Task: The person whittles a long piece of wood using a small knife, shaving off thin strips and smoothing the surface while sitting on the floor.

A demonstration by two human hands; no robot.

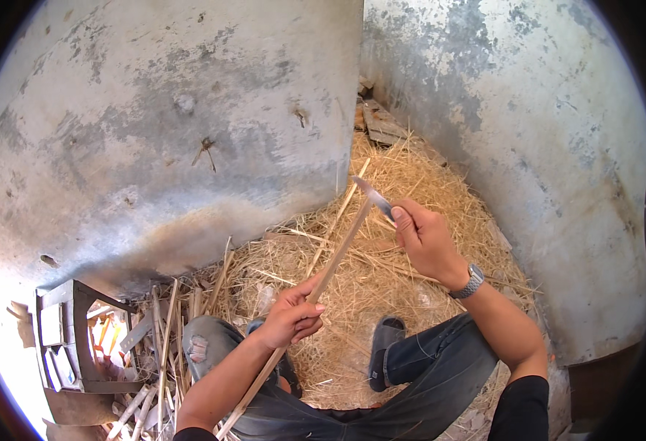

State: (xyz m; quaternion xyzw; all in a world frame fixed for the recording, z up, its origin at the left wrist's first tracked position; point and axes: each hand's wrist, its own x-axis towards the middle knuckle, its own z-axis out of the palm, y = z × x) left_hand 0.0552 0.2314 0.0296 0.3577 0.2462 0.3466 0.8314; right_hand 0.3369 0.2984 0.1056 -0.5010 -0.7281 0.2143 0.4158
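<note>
My left hand (293,316) is closed around a long, thin strip of wood or bamboo (345,246). The strip slants from my lap up toward the far wall, its lower end passing beside my left forearm. My right hand (424,237), with a metal watch (470,282) on the wrist, grips a knife (377,200) by its handle, which the fingers mostly hide. The blade lies at the strip's far end, pointing up and left; it looks in contact with the strip, slightly blurred.
Pale shavings (352,349) cover the floor between my sandalled feet and pile up toward the corner. Boards (383,123) lean there between two worn plaster walls. At left stand a dark wooden frame (80,331) and several loose sticks (167,331). Another thin strip (341,209) rests on the shavings.
</note>
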